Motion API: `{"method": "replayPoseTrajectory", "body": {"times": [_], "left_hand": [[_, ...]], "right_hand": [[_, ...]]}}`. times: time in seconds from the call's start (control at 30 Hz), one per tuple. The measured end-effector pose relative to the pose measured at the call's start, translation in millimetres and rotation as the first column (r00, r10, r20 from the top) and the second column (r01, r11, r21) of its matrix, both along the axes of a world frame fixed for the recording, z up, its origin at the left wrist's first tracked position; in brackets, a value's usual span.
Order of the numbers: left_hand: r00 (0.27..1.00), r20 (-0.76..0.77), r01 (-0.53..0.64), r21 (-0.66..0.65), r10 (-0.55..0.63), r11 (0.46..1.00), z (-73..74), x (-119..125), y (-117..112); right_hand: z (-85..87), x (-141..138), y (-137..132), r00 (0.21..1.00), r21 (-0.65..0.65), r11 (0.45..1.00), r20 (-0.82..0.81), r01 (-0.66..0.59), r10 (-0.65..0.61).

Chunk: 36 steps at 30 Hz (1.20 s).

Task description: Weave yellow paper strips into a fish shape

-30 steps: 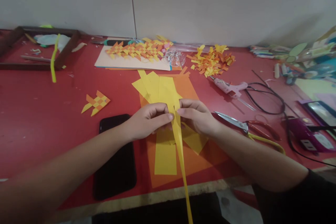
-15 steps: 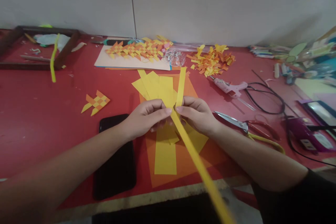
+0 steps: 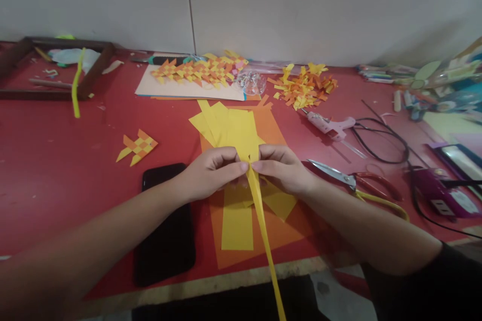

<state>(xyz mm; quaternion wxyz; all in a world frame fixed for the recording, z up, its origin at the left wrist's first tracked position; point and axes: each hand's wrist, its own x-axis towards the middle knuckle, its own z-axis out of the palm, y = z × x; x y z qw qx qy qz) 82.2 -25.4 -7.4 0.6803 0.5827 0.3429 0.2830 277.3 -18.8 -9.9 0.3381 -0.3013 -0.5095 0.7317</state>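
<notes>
Red surface (image 3: 56, 170) carries everything. Under the grip lies a flat orange paper sheet (image 3: 278, 230), with uncut yellow paper sheets (image 3: 236, 225) fanned on top and running away from the person past the grip. Black phone (image 3: 167, 241) sits left of the grip, nearer the person; screen dark or face down, can't tell.

Long yellow paper strip (image 3: 265, 241) hangs from the grip toward the person, past the surface edge. Its bottom end is cut off by the frame. Left hand (image 3: 209, 173) and right hand (image 3: 282, 168) meet fingertip to fingertip, both grips closed on the strip's top end, just above the sheets.

Progress, as a judgement: early on this piece. The strip is pinched, maybe creased, and no weave shows at the grip. Finished items: one small yellow-orange woven paper fish (image 3: 138, 146) well left of the grip, and a row of similar woven pieces (image 3: 199, 70) far beyond it.

Hidden: fingers cover the pinch point, so a fold or second strip there can't be told. Clutter far right of the grip is blurred.
</notes>
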Motion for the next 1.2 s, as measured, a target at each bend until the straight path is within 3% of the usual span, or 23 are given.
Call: {"method": "replayPoseTrajectory", "body": {"times": [0.37, 0.47, 0.57, 0.8, 1.03, 1.2], "left_hand": [[0.986, 0.088, -0.132, -0.093, 0.14, 0.987, 1.1, 3.1, -0.6], [0.988, 0.124, -0.078, -0.125, 0.094, 0.989, 3.4, 2.8, -1.1], [0.998, 0.064, -0.012, -0.106, 0.019, 0.994, 3.6, 2.1, -1.4], [1.0, -0.005, -0.026, -0.117, 0.026, 0.993, 4.6, 3.5, -1.7], [0.998, 0.043, -0.048, -0.126, 0.054, 0.991, 2.7, 3.9, -0.5], [0.986, 0.082, -0.131, -0.148, 0.144, 0.98, 2.5, 3.3, -0.2]], "right_hand": [[-6.7, 1.0, 2.9, 0.992, 0.025, 0.991, 0.012, 0.129, -0.13], [-4.6, -1.2, 2.5, 0.989, 0.033, 0.989, 0.035, 0.146, -0.147], [-2.9, -3.5, 2.6, 0.986, 0.012, 0.987, 0.038, 0.163, -0.163], [-1.8, -2.6, 3.7, 0.995, -0.116, 0.988, 0.035, 0.101, -0.098], [0.7, -1.8, 2.6, 0.992, -0.014, 0.995, 0.076, 0.097, -0.096], [-0.5, -2.6, 3.2, 0.988, 0.022, 0.989, 0.055, 0.146, -0.147]]}}
